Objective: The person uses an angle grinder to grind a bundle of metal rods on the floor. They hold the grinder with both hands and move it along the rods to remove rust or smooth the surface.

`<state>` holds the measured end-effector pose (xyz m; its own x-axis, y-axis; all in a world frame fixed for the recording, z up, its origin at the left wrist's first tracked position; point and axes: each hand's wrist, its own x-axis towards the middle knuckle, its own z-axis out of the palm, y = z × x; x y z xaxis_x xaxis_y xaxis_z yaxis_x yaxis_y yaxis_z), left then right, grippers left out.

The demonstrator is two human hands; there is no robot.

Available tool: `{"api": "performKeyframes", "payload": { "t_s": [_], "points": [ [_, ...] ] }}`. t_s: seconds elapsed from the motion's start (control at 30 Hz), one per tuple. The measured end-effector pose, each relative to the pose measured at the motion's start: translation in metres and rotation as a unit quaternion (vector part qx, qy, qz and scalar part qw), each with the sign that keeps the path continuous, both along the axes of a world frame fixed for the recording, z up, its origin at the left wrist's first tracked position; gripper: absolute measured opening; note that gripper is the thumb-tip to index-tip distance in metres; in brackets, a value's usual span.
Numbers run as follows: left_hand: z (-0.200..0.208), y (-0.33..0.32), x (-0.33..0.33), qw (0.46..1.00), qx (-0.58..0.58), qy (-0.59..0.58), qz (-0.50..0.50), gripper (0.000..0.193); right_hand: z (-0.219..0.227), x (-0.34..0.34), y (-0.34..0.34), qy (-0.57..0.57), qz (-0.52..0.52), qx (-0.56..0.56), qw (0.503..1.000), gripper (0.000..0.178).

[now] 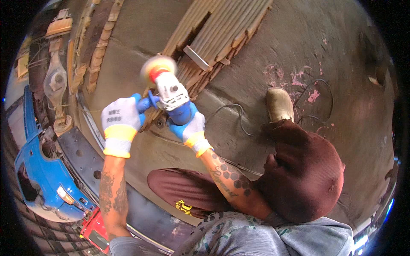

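An angle grinder (173, 91) with a white head and blue body is between my gloved hands. My left hand (121, 115) is wrapped round its blue side handle (147, 102). From the other side, my right hand (191, 126) grips the blue body. The round disc (159, 68) is pale with a red centre, and its edge is smeared as if spinning. It lies over the near end of a rusty corrugated metal panel (226, 32); whether it touches the metal I cannot tell. A short pale metal bar (197, 58) lies across the panel.
A black cable (241, 117) snakes over the grey floor beside my shoe (279, 105). To the left stand a long dark panel (79, 152), rusty metal rails (100, 51) and an axle (55, 79). Beyond them are a blue vehicle cab (53, 173) and a red part (95, 230).
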<state>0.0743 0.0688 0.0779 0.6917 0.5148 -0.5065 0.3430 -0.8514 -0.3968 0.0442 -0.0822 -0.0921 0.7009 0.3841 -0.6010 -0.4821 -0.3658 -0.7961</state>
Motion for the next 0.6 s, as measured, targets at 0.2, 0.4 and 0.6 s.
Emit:
{"api": "performKeyframes", "payload": {
  "t_s": [0.2,0.4,0.6],
  "points": [
    [-0.020,0.004,-0.013,0.999,0.004,-0.036,0.022,0.009,-0.031,-0.002,0.000,-0.054,0.010,0.029,0.998,0.061],
    [-0.022,-0.001,-0.004,0.999,0.023,-0.034,0.028,0.010,-0.028,0.017,-0.003,-0.051,0.022,0.032,0.998,0.061],
    [-0.019,-0.005,-0.010,0.999,0.011,-0.048,0.020,0.010,-0.029,0.011,0.000,-0.056,0.037,0.012,0.998,0.062]
  ]
}}
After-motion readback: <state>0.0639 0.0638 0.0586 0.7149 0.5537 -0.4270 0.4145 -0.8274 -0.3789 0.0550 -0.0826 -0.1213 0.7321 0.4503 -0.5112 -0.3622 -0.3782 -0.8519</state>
